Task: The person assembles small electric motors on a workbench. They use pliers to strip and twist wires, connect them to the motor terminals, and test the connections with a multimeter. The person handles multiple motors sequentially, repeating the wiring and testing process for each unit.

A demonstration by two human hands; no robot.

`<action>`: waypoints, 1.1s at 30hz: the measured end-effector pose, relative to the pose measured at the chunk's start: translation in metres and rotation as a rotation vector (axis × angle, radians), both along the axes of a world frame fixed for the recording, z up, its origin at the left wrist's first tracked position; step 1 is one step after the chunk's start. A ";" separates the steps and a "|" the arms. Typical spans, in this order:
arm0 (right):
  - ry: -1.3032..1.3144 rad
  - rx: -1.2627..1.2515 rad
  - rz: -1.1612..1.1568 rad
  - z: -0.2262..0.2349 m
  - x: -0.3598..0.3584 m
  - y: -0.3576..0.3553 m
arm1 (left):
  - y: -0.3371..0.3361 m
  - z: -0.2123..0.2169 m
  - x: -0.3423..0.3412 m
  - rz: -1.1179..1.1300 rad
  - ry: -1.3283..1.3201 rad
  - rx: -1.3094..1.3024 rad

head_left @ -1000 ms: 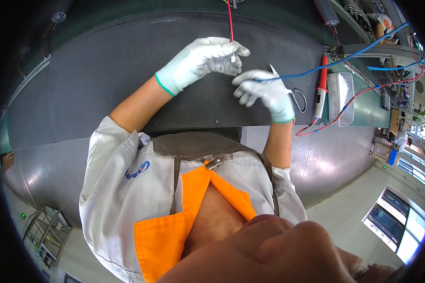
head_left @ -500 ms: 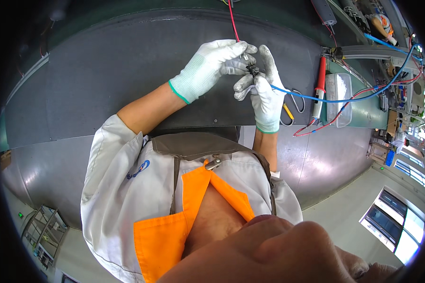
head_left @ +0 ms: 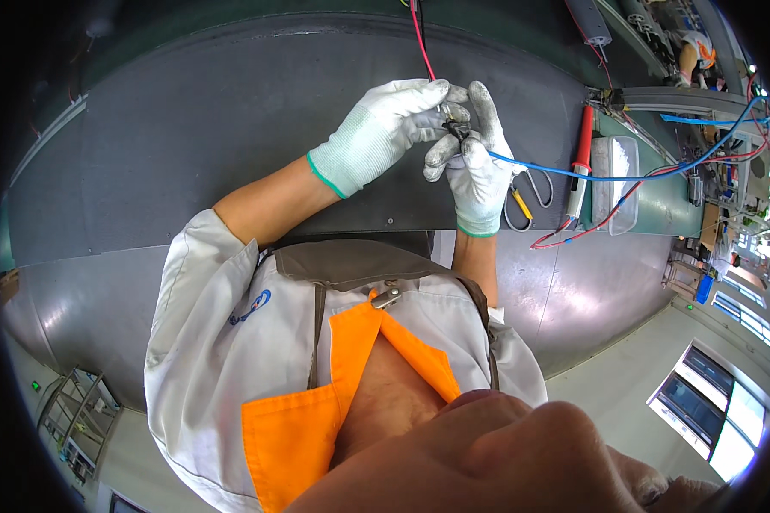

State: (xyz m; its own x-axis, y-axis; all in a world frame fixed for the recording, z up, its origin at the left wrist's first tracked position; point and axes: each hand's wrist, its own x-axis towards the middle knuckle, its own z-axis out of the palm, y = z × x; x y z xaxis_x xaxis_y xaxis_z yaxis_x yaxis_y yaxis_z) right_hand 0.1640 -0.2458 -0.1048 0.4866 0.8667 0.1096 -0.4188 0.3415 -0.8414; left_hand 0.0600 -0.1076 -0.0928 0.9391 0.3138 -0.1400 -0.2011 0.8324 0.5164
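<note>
In a white glove with a green cuff, my left hand pinches the lower end of a red wire between thumb and fingertips. A dark wire runs beside the red one above the hand. My right hand, gloved alike, grips a small black part with its thumb and fingers; its index finger points up. Both hands meet at this black part, and a small shiny piece shows between the fingertips. A thin blue cable leads away to the right from my right hand. The exact kind of the black part is too small to tell.
Right of my right hand lie scissors and a yellow-handled tool on the dark worktop. Beyond them are a red-and-white pen-shaped tool with a red cable and a clear plastic box. A metal frame rail crosses the far right.
My left hand's fingertips have come slightly closer to the black part. My right hand has shifted slightly left at the wrist. Both grips look the same.
</note>
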 end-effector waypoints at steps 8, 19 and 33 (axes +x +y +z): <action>0.013 0.044 -0.050 -0.004 -0.007 0.002 | -0.002 0.002 0.000 -0.011 -0.023 0.008; -0.028 0.109 -0.166 -0.013 -0.018 0.023 | -0.013 0.012 -0.002 0.054 0.095 0.033; -1.491 -1.230 -0.814 -0.011 0.167 -0.157 | 0.035 -0.037 -0.026 0.077 -0.014 0.060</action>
